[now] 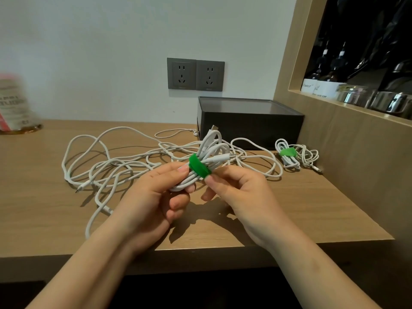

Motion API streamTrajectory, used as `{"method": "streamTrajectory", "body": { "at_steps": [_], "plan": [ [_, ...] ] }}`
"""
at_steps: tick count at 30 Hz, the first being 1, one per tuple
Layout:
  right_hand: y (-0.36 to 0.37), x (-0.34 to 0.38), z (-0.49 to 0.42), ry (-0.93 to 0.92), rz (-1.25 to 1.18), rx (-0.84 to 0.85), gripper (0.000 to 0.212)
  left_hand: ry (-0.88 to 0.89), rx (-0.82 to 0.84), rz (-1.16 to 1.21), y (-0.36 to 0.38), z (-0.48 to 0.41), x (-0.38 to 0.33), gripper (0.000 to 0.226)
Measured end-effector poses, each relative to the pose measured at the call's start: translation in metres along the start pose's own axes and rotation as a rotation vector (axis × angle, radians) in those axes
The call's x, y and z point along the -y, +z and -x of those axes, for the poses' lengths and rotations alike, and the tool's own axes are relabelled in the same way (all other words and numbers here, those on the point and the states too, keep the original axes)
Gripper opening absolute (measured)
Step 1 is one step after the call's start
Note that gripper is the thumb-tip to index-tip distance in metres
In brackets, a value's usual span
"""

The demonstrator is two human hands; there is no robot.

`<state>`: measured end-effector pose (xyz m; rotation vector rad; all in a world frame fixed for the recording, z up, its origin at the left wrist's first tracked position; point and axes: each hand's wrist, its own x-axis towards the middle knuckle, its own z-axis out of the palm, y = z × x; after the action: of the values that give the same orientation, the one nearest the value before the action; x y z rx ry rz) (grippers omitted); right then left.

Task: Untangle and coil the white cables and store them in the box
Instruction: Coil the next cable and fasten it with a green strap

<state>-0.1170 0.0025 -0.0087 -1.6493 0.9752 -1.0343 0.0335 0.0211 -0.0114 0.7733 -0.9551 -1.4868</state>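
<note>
Far to the left of the box, a blurred container stands on the wooden table. Moving in, the loose white cables sprawl in a tangle left of the box and run right up to its front. Now the left hand, in front of the box and a little left: its fingers are curled round the lower end of a coiled bundle, holding it up off the table. A green strap wraps the bundle's middle. The right hand, straight in front of the box, pinches at the strap's near edge with thumb and forefinger. The bundle's top end shows against the box's front left corner. The box itself sits dark against the wall, with two wall sockets above its left end. Just right of the box's front, a second coil lies on the table with its own green tie, beside a heap of thinner cord.
</note>
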Motion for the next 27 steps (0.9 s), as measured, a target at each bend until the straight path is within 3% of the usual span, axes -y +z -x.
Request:
{"method": "streamTrajectory", "body": {
  "at_steps": [3,6,11,16,21,27],
  "plan": [
    [-0.001,0.000,0.000,0.003,0.018,-0.032,0.003,-0.025,0.085,0.045,-0.002,-0.001,-0.002,0.013],
    [-0.003,0.000,0.000,0.039,-0.031,-0.058,0.022,-0.080,0.070,0.058,-0.006,-0.001,-0.003,0.011],
    [-0.011,0.002,-0.001,0.154,-0.229,0.063,0.016,-0.139,0.070,0.005,-0.006,0.001,-0.007,0.013],
    [-0.022,0.004,-0.001,0.231,-0.423,0.199,0.022,-0.145,0.136,-0.215,-0.007,0.003,-0.010,0.018],
    [-0.024,0.003,-0.001,0.240,-0.443,0.259,0.043,-0.132,0.157,-0.318,-0.010,0.004,-0.012,0.003],
    [-0.025,0.002,-0.001,0.264,-0.590,0.287,0.028,-0.131,0.156,-0.429,-0.010,0.008,-0.014,0.006]
  ]
}}
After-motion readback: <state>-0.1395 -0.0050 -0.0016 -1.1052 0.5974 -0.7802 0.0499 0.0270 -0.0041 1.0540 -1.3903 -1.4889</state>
